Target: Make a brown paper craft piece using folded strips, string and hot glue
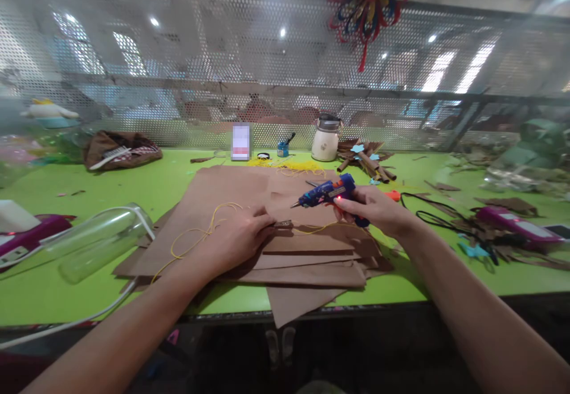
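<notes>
My right hand (376, 210) is wrapped round a blue glue gun (327, 194) whose nozzle points left; a red light glows on its body. My left hand (236, 233) is closed in a pinch on a small brown paper piece (284, 224) with a yellow string (196, 233) running from it. Both hands rest over a stack of brown paper sheets (307, 263) on the green table (53, 287). The gun's nozzle hangs just above and to the right of the pinched piece.
A clear plastic cylinder (95, 239) lies at left beside a purple power strip (27, 239). At the back stand a white jar (326, 139), a small blue pot (282, 148) and brown paper rolls (365, 162). Black cables (439, 218), scissors and scraps lie at right.
</notes>
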{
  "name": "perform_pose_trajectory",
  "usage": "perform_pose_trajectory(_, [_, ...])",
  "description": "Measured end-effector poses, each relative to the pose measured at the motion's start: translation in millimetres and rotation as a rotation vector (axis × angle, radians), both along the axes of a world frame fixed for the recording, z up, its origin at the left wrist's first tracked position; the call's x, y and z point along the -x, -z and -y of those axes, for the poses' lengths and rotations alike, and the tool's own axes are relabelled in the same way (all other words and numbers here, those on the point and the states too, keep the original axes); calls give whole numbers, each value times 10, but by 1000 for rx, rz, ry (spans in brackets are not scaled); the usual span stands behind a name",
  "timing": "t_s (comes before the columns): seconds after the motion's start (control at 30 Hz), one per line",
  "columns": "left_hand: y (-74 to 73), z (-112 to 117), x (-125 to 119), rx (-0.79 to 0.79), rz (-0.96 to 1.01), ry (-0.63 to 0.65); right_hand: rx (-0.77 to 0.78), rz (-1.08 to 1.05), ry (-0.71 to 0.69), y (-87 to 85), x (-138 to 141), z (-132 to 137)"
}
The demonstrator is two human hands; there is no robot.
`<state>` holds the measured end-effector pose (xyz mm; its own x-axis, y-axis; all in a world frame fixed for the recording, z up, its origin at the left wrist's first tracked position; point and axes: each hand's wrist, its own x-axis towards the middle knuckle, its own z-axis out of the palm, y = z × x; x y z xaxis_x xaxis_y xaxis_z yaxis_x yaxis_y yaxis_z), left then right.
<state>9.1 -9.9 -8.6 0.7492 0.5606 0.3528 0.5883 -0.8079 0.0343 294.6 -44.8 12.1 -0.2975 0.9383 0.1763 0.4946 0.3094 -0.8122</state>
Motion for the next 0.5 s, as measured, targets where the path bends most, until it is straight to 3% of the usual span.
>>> perform_pose_trajectory(0.3, [51,-7,24,-37,18,-131,26,-50,35,2,11,11])
perform_pose_trajectory(0.5, [53,6,17,-90,43,-119,42,-42,-36,3,-2,20])
